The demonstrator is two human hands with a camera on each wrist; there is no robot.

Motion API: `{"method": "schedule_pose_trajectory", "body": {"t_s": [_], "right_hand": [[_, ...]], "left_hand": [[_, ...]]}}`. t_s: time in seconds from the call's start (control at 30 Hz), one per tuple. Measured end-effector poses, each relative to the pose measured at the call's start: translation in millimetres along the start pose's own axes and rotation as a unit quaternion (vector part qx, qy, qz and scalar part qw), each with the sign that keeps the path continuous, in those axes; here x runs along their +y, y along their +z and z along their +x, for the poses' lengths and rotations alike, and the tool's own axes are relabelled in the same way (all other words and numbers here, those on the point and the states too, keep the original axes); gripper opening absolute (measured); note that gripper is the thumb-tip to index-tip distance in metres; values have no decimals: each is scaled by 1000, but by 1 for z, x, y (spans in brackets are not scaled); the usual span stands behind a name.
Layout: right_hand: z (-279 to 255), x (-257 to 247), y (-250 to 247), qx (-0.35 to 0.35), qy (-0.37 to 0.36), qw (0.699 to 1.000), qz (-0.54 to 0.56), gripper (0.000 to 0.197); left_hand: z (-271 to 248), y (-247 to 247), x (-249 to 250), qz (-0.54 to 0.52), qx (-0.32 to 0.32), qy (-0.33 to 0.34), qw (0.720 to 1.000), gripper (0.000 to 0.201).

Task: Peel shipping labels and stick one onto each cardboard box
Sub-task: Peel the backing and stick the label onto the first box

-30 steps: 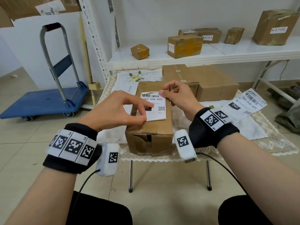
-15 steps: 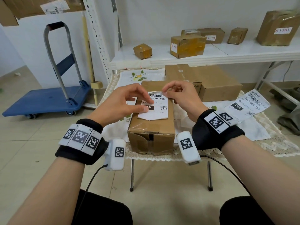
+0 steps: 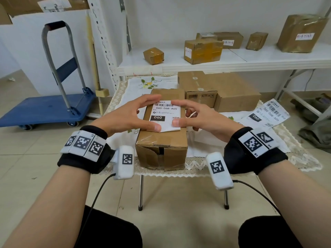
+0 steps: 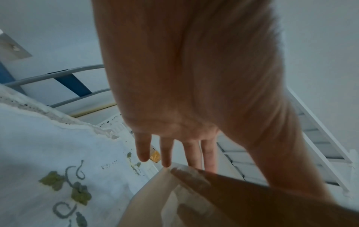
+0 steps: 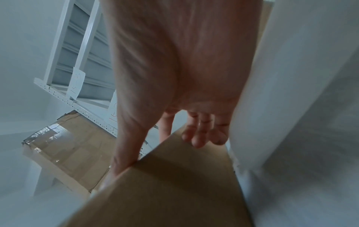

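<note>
A white rectangular shipping label printed with a barcode and "060" lies flat on top of the long brown cardboard box, at its far half. Half a second ago it was tilted and pinched; now the left hand and right hand are spread, thumbs and forefingers pressing its corners. The box sits on the white embroidered cloth covering the bench, below a white shelf.
</note>
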State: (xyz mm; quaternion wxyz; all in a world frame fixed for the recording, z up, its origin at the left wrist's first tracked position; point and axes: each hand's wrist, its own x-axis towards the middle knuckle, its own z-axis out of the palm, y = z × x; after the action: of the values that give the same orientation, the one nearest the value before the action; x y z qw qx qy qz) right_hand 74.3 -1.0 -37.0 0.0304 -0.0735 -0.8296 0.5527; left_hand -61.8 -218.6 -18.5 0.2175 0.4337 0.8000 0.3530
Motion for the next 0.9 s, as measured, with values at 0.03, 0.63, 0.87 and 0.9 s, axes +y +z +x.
{"method": "schedule_pose_trajectory", "body": {"t_s": [0.03, 0.63, 0.87, 0.9], "right_hand": [[-2, 0, 0, -9, 5, 1000, -9, 72], [-8, -1, -5, -70, 37, 997, 24, 114], [-7, -8, 0, -28, 36, 990, 133, 85], [-7, -9, 1, -23, 32, 989, 139, 83]], "left_hand": [[-1, -1, 0, -2, -8, -5, 1000, 109], [-7, -3, 0, -53, -8, -110, 993, 163], [-8, 5, 4, -49, -3, -141, 989, 110], [-9, 7, 7, -71, -3, -137, 988, 104]]}}
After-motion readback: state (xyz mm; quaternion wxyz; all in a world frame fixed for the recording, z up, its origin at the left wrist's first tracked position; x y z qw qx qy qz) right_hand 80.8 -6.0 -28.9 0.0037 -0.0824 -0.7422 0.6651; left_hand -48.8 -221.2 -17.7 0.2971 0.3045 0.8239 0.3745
